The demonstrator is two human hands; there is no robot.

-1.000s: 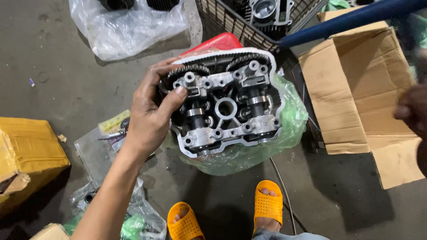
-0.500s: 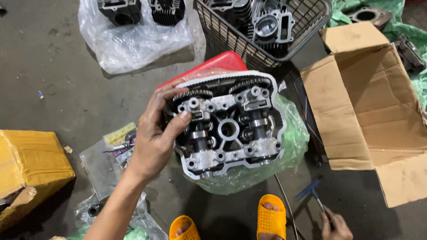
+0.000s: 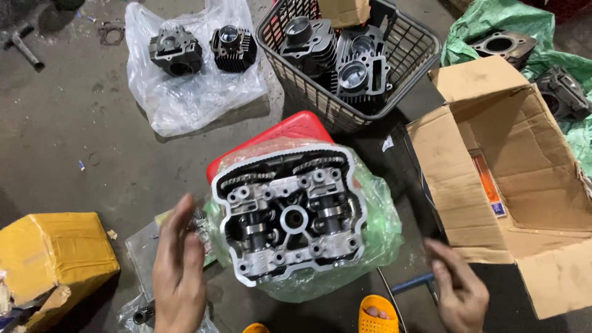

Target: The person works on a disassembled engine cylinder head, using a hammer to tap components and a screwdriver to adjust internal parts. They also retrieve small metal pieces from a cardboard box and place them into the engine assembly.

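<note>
A grey metal engine cylinder head (image 3: 288,219) with two camshafts and toothed sprockets lies face up on a green plastic bag (image 3: 376,228), on top of a red stool (image 3: 290,131). My left hand (image 3: 179,271) hovers just left of it, fingers spread, holding nothing. My right hand (image 3: 456,290) is low at the right, apart from the head, fingers loosely apart and blurred, beside a blue-handled tool (image 3: 412,283) on the floor.
An open cardboard box (image 3: 524,185) lies at right. A wire basket (image 3: 404,37) behind holds several engine cylinders. Two more cylinders sit on a clear bag (image 3: 191,92). A yellow wrapped parcel (image 3: 55,253) is at left; orange sandals (image 3: 377,314) below.
My left hand has let go of the cylinder head and pulled back to the left. My right hand came into view low right. The view tilted toward the basket.
</note>
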